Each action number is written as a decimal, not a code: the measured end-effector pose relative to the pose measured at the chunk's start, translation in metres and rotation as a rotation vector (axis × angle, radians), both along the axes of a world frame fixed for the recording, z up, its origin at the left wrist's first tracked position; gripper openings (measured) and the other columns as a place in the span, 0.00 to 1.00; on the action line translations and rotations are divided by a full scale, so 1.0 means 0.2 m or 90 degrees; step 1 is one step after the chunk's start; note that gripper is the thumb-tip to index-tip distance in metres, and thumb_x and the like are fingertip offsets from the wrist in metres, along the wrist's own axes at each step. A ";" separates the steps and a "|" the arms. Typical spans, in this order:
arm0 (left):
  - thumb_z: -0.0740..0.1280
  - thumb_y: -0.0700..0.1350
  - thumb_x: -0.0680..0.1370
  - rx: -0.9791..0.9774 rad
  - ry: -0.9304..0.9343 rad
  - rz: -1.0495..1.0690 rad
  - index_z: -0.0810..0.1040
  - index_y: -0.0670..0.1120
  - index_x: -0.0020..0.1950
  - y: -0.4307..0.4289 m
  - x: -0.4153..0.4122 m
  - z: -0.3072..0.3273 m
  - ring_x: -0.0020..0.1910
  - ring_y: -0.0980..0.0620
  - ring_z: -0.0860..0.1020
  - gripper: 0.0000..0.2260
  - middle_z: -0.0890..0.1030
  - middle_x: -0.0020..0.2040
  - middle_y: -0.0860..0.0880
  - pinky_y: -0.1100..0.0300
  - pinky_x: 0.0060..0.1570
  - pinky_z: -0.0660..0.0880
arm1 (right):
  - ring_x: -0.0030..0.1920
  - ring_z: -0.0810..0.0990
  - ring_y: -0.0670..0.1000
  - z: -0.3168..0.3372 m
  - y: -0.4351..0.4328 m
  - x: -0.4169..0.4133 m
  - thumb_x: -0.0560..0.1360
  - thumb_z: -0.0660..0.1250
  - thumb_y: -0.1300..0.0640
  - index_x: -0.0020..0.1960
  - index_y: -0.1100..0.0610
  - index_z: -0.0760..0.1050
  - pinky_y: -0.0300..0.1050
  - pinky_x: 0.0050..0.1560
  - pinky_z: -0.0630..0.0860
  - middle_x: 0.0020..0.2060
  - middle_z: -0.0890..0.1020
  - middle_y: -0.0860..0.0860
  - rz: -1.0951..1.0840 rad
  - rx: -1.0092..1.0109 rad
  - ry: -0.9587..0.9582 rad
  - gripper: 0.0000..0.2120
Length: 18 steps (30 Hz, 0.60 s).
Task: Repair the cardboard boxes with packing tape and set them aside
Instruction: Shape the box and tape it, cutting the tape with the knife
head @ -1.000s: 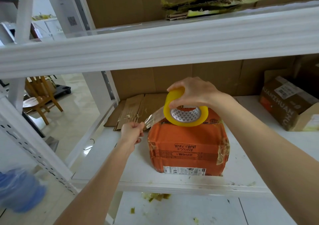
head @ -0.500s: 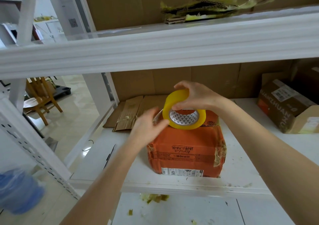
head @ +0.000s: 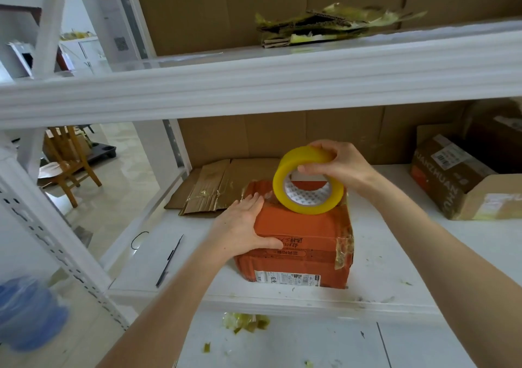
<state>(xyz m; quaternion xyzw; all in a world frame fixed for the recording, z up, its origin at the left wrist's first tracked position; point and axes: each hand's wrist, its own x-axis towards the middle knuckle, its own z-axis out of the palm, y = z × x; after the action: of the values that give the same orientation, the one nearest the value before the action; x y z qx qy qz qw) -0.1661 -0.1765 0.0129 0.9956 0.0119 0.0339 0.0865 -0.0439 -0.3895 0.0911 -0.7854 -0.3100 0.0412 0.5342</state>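
Observation:
An orange cardboard box (head: pixel 299 249) with a white label and old tape on its right edge stands on the white shelf (head: pixel 395 268). My right hand (head: pixel 337 163) grips a yellow roll of packing tape (head: pixel 305 184) tilted on the box's top, fingers hooked through its core. My left hand (head: pixel 244 225) lies flat on the box's upper left corner, fingers straight, pressing on the top and thumb along the front face.
Flattened cardboard (head: pixel 214 188) lies at the back left of the shelf. A brown box (head: pixel 457 178) sits at the right. A black pen (head: pixel 169 260) and a hair tie (head: pixel 139 240) lie at the left. Torn cardboard scraps (head: pixel 324 27) rest on the upper shelf.
My left hand let go of the pulled tape end and moved right onto the box's top left corner, now flat. The roll tilted up on the box.

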 end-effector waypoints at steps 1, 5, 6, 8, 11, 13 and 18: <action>0.64 0.75 0.63 0.014 0.006 0.004 0.46 0.49 0.79 0.00 0.00 0.01 0.77 0.54 0.49 0.54 0.49 0.79 0.50 0.59 0.73 0.44 | 0.40 0.81 0.35 0.02 -0.03 0.01 0.64 0.79 0.49 0.49 0.44 0.79 0.25 0.37 0.72 0.38 0.84 0.38 0.002 -0.031 -0.008 0.16; 0.63 0.76 0.60 0.010 0.028 0.010 0.48 0.50 0.79 -0.03 0.01 0.02 0.77 0.54 0.51 0.56 0.50 0.79 0.52 0.61 0.71 0.43 | 0.48 0.81 0.41 0.09 -0.12 0.04 0.62 0.79 0.45 0.55 0.42 0.80 0.36 0.46 0.75 0.45 0.83 0.40 -0.002 -0.140 -0.039 0.22; 0.62 0.77 0.59 0.008 0.031 0.014 0.48 0.50 0.79 -0.03 0.01 0.02 0.77 0.54 0.51 0.56 0.51 0.79 0.52 0.61 0.71 0.44 | 0.50 0.80 0.42 0.10 -0.14 0.05 0.61 0.78 0.43 0.56 0.41 0.79 0.39 0.49 0.76 0.48 0.82 0.40 -0.013 -0.166 -0.055 0.23; 0.58 0.79 0.56 0.006 0.037 0.026 0.48 0.52 0.79 -0.03 0.01 0.03 0.76 0.54 0.52 0.57 0.51 0.79 0.53 0.58 0.73 0.47 | 0.54 0.78 0.45 0.14 -0.19 0.06 0.57 0.76 0.38 0.58 0.38 0.78 0.45 0.55 0.77 0.53 0.80 0.41 -0.044 -0.249 -0.094 0.29; 0.57 0.78 0.56 0.013 0.059 0.022 0.48 0.53 0.78 -0.01 0.00 0.06 0.77 0.52 0.51 0.57 0.51 0.79 0.53 0.55 0.73 0.47 | 0.55 0.77 0.47 0.16 -0.25 0.07 0.52 0.72 0.33 0.60 0.35 0.75 0.49 0.56 0.77 0.55 0.77 0.41 -0.059 -0.332 -0.113 0.36; 0.58 0.78 0.59 0.039 0.065 0.009 0.45 0.56 0.78 -0.02 0.00 0.06 0.77 0.54 0.50 0.54 0.50 0.79 0.51 0.55 0.73 0.42 | 0.52 0.77 0.46 0.15 -0.27 0.07 0.56 0.74 0.35 0.59 0.39 0.74 0.46 0.51 0.77 0.54 0.78 0.42 -0.061 -0.295 -0.111 0.32; 0.60 0.78 0.62 0.150 0.068 0.027 0.47 0.50 0.79 -0.24 0.05 0.10 0.77 0.48 0.49 0.54 0.50 0.79 0.44 0.50 0.74 0.44 | 0.44 0.77 0.41 0.11 -0.28 0.05 0.60 0.78 0.41 0.52 0.45 0.76 0.38 0.36 0.70 0.45 0.79 0.42 -0.085 -0.206 -0.094 0.24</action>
<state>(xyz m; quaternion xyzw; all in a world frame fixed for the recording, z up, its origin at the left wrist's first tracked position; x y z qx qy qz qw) -0.1554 -0.2247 0.0331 0.9988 0.0337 -0.0164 -0.0327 -0.0342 -0.4461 0.1121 -0.8808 -0.2847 -0.0030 0.3783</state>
